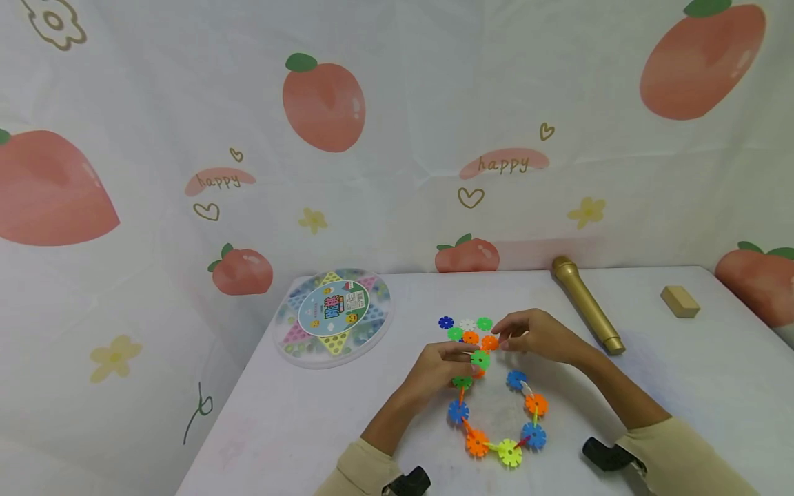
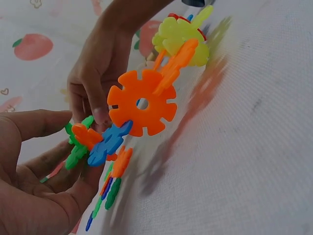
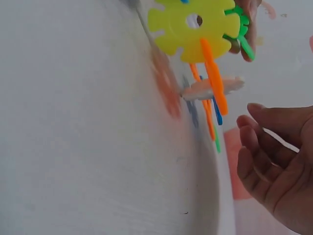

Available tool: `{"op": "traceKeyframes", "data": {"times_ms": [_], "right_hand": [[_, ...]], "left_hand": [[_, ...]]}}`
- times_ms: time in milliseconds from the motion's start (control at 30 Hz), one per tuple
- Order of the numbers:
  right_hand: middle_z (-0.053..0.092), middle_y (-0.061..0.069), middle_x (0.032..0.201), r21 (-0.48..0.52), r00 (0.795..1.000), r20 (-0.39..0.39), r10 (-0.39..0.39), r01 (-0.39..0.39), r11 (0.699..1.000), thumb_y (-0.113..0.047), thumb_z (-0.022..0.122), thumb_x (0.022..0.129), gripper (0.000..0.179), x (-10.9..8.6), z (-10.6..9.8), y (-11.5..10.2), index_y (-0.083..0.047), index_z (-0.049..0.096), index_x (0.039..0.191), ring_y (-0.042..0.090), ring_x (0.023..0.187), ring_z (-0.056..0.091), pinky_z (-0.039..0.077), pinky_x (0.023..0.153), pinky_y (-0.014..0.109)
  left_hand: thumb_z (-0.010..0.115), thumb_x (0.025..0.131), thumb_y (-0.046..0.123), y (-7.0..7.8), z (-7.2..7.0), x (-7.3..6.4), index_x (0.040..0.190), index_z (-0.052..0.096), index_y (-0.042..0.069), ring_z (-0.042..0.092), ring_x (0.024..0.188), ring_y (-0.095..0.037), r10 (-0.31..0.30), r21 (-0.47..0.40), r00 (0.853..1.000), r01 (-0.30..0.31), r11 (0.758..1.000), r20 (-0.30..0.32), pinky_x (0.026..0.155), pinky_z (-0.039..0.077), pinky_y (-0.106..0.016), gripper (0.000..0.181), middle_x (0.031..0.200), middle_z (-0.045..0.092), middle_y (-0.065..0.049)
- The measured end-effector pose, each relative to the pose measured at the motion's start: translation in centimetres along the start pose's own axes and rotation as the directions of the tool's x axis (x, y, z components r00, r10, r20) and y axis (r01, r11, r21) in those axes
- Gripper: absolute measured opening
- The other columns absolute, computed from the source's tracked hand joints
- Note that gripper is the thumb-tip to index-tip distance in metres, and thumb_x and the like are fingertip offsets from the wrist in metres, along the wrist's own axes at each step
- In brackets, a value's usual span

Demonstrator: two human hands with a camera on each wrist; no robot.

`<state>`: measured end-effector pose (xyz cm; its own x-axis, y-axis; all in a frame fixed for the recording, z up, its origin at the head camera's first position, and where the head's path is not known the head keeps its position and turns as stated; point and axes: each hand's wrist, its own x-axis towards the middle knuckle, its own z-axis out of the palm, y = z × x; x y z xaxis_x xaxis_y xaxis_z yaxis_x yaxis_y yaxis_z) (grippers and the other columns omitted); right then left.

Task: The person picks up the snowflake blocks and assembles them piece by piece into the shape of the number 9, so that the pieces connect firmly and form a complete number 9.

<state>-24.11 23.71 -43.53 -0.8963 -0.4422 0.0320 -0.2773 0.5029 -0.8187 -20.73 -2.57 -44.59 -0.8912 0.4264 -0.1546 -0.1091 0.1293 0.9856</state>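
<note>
A chain of slotted plastic discs, linked edge to edge in blue, orange, green and yellow, curves over the table; a yellow disc [image 1: 510, 452] sits at its near side. My left hand [image 1: 437, 368] pinches the chain near its far left end, by a green disc [image 1: 480, 359]. At the opposite end stands a blue disc [image 1: 516, 379], apart from the held end. My right hand [image 1: 536, 334] is beside a loose orange disc [image 1: 490, 342]. In the right wrist view, the fingers [image 3: 261, 152] of that hand are loosely bent with nothing between them.
Several loose discs lie beyond my hands, including a dark blue disc [image 1: 446, 322] and a white disc [image 1: 467, 324]. A round clear game box [image 1: 335, 310] lies at the back left. A gold microphone-shaped tube [image 1: 586, 303] and a wooden block [image 1: 680, 302] lie to the right.
</note>
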Motion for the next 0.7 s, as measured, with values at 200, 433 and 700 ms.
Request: {"op": "traceKeyframes", "data": {"times_ms": [200, 433, 700], "right_hand": [[0.074, 0.003, 0.099, -0.069, 1.000, 0.021, -0.013, 0.015, 0.997, -0.010, 0.077, 0.095, 0.025, 1.1, -0.3, 0.5, 0.000, 0.076, 0.118, 0.018, 0.087, 0.066, 0.058, 0.074, 0.025], [0.075, 0.006, 0.101, -0.111, 0.999, 0.038, 0.010, -0.006, 0.994, -0.009, 0.079, 0.093, 0.024, 2.2, -0.2, 0.5, -0.002, 0.078, 0.115, 0.019, 0.089, 0.067, 0.059, 0.077, 0.026], [0.075, 0.004, 0.099, -0.141, 0.998, 0.058, 0.013, -0.005, 0.990, -0.008, 0.080, 0.091, 0.022, 3.1, 0.1, 0.8, -0.003, 0.079, 0.113, 0.017, 0.086, 0.065, 0.057, 0.078, 0.025]], "left_hand": [[0.076, 0.094, 0.019, 0.1, -0.1, 0.0, 0.128, 0.076, 0.009, 0.070, 0.095, -0.013, 0.007, 0.031, 1.000, -0.006, 0.999, -0.005, 0.082, 0.058, -0.028, 0.035, 0.112, 0.078, -0.003], [0.068, 0.104, 0.022, -0.1, -0.3, 0.2, 0.126, 0.078, 0.008, 0.066, 0.111, -0.012, 0.036, 0.041, 0.999, -0.034, 0.999, -0.028, 0.097, 0.057, -0.030, 0.027, 0.127, 0.074, -0.001], [0.067, 0.105, 0.013, -0.3, -0.3, 0.3, 0.121, 0.080, 0.007, 0.071, 0.104, -0.011, 0.052, 0.010, 0.998, -0.052, 0.999, -0.041, 0.085, 0.059, -0.023, 0.022, 0.126, 0.075, -0.004]]}}
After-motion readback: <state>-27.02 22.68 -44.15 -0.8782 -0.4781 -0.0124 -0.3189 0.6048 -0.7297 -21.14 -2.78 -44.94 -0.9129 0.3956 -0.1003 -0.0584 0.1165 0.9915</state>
